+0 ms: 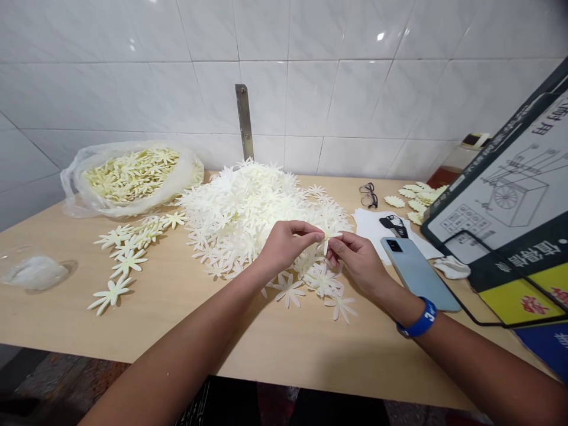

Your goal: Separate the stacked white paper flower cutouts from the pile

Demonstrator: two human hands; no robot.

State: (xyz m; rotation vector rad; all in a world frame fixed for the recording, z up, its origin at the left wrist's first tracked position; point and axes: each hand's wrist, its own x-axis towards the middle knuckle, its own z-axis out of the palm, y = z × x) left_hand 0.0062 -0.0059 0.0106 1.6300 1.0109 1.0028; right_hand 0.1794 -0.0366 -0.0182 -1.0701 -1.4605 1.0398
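Both my hands meet over the right side of a big pile of white flower-shaped pieces point(248, 207). My left hand point(290, 239) pinches one pale flower piece point(331, 236) between thumb and fingers. From the other side my right hand point(357, 257), with a blue band on the wrist, also grips that piece. Its far petals stick out between the fingertips; the rest is partly hidden. Loose white pieces point(341, 306) lie on the table just below the hands. To the left, yellowish flower pieces point(126, 262) form a short row.
A plastic bag point(75, 189) of yellowish flower pieces stands back left, a small clear bag point(38, 272) nearer. At right are a phone point(421, 275), white paper point(366, 222), glasses point(368, 195), leaf-shaped pieces point(417, 198), a jar point(459, 157) and a large box point(510, 207). A metal bracket point(244, 121) rises behind.
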